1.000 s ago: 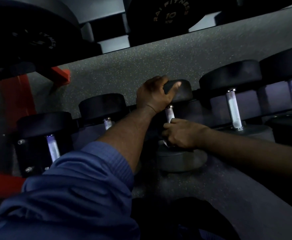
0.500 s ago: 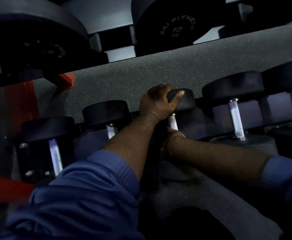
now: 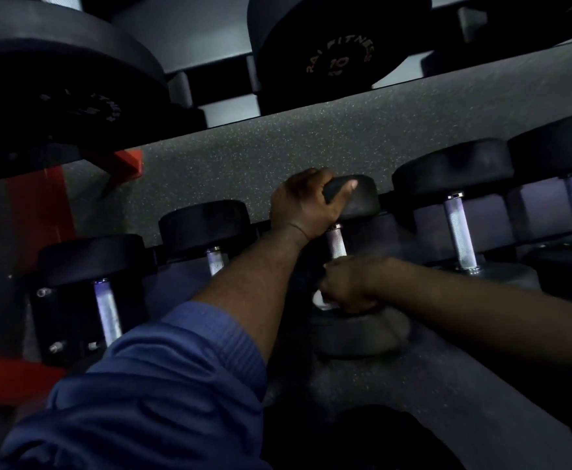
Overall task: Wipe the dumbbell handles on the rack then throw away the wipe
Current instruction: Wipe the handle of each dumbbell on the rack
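- At the far left, the red rack upright (image 3: 37,212) and the leftmost dumbbell (image 3: 91,256) sit as they did half a second ago.
- The blue sleeve (image 3: 162,385) is pushed up the left forearm, which reaches forward as before.
- The left hand (image 3: 306,205) has not shifted. Its grip is curled over the far head of the middle dumbbell (image 3: 355,198), with the thumb laid across the top of the black head.
- The knurled handle (image 3: 336,242) shows bare between the two hands, about as much as before.
- A white corner of the wipe (image 3: 318,298) now peeks out at the left edge of the right fist; it could not be made out half a second ago.
- The right hand (image 3: 345,286) keeps its grip closed round the lower end of the handle, with the wipe bunched inside, just above the near head.
- The right cuff, seen earlier, is now out of view.
- The next dumbbell to the right (image 3: 460,232) lies untouched.
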A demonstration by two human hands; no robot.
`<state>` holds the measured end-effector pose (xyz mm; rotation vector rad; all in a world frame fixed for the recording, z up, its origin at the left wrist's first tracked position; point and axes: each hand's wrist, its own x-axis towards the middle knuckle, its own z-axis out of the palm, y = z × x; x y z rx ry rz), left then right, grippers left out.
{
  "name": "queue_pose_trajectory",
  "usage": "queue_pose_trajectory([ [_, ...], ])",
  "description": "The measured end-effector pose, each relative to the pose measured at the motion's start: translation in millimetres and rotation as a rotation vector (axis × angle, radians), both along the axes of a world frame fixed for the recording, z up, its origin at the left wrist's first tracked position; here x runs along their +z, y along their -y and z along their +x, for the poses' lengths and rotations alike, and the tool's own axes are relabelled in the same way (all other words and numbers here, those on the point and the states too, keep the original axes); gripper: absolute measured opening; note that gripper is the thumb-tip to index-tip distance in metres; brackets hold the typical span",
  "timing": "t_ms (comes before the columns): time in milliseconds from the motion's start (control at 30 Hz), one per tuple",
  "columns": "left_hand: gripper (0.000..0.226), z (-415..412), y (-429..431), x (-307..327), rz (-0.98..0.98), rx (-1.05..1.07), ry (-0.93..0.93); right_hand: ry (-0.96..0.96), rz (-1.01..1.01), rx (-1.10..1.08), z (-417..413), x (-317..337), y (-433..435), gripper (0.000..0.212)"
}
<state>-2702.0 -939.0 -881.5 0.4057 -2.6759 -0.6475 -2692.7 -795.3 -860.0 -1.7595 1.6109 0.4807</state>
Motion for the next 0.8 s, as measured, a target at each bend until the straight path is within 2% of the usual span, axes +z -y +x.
queue_pose_trajectory([
  [67,0.061,0,0,0,-0.009,0.007,-0.010,0.210,-0.235,-0.412,-11,-4,-22,0.010],
  [133,0.061,0,1,-1,-0.015,0.007,-0.021,0.354,-0.494,-0.918,-21,-16,-44,0.022],
  [167,0.061,0,0,-1,-0.014,0.007,-0.025,0.423,-0.543,-1.143,-20,-19,-50,0.020],
  [200,0.061,0,0,-1,-0.013,0.007,-0.026,0.600,-0.543,-1.370,-18,-22,-53,0.016],
  [233,0.061,0,0,0,-0.012,0.007,-0.022,0.885,-0.500,-1.566,-14,-27,-53,0.013],
  [267,0.060,0,0,0,-0.013,0.006,-0.021,1.094,-0.443,-1.710,-11,-32,-52,0.023],
  [333,0.060,1,-1,0,-0.013,0.001,-0.019,1.254,-0.400,-1.832,-6,-40,-53,0.041],
  [367,0.059,1,0,1,-0.012,-0.001,-0.017,1.244,-0.422,-1.826,-5,-37,-53,0.040],
  [467,0.058,2,0,2,0.002,-0.001,-0.009,0.997,-0.530,-1.675,-7,-32,-59,0.024],
  [567,0.057,2,-1,2,0.010,-0.003,-0.016,0.440,-0.631,-1.515,-18,-36,-69,0.026],
  [600,0.057,1,0,3,0.009,-0.002,-0.015,0.344,-0.681,-1.552,-19,-37,-70,0.029],
  [700,0.057,1,0,4,0.004,-0.006,-0.006,0.198,-0.774,-1.716,-23,-41,-61,0.031],
  [800,0.059,1,0,3,0.014,-0.004,-0.018,0.212,-0.822,-1.733,-21,-45,-43,0.024],
])
